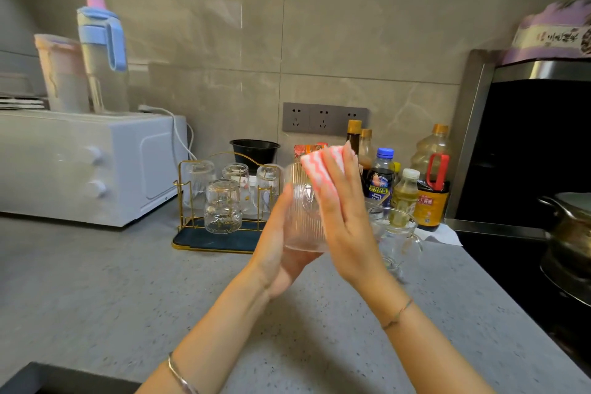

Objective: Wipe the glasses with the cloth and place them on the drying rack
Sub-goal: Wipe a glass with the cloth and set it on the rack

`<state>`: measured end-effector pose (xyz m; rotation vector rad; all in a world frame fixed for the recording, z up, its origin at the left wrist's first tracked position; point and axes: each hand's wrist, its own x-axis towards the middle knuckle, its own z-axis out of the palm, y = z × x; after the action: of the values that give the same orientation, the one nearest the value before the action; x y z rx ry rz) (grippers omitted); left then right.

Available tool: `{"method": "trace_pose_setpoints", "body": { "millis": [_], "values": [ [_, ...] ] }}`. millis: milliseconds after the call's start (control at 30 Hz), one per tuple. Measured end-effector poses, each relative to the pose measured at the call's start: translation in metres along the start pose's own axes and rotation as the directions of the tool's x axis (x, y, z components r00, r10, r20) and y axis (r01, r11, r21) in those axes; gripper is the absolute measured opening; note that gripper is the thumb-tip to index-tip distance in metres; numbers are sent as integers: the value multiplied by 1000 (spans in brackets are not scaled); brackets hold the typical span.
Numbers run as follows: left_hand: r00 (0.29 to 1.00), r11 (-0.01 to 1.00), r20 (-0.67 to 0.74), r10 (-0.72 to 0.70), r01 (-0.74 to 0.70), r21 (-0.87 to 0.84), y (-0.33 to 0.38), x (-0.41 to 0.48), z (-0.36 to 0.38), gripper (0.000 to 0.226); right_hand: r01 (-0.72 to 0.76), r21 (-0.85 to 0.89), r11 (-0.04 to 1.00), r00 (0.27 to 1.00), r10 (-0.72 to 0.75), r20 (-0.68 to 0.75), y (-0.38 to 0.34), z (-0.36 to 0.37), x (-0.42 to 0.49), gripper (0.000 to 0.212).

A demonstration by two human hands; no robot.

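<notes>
Our left hand [281, 243] has a grip on a ribbed glass [302, 211], with the palm curled around its side and bottom. Our right hand [345, 217] is flat, not closed, and presses a pink and white cloth [319, 169] against the other side of the glass. We hold the glass up in the air over the grey counter [128, 281]. Just behind it stands the gold drying rack [188, 201], with four glasses already on it upside down. Another glass [396, 233] sits on the counter to the right, near some bottles [406, 189].
</notes>
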<state>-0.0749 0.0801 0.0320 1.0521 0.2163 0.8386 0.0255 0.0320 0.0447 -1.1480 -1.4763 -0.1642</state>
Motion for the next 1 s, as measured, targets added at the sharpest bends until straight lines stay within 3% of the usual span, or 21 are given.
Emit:
{"method": "trace_pose_setpoints", "body": {
  "millis": [300, 600, 833, 1000],
  "values": [
    [1000, 995, 4, -11, 11, 96, 8, -2, 3, 62, -5, 2, 1000, 999, 5, 37, -1, 2, -1, 46],
    [998, 993, 25, -57, 60, -103, 14, 1, -2, 63, 125, -19, 992, 991, -124, 56, -5, 14, -34, 45],
    [994, 993, 70, -87, 92, -73, 14, -4, 4, 58, 14, 61, 998, 1000, -14, 1, -13, -10, 10, 46],
    [995, 998, 77, -57, 56, 5, 12, -5, 5, 62, 35, 35, 999, 998, -36, 42, -17, -7, 5, 53]
  ]
}}
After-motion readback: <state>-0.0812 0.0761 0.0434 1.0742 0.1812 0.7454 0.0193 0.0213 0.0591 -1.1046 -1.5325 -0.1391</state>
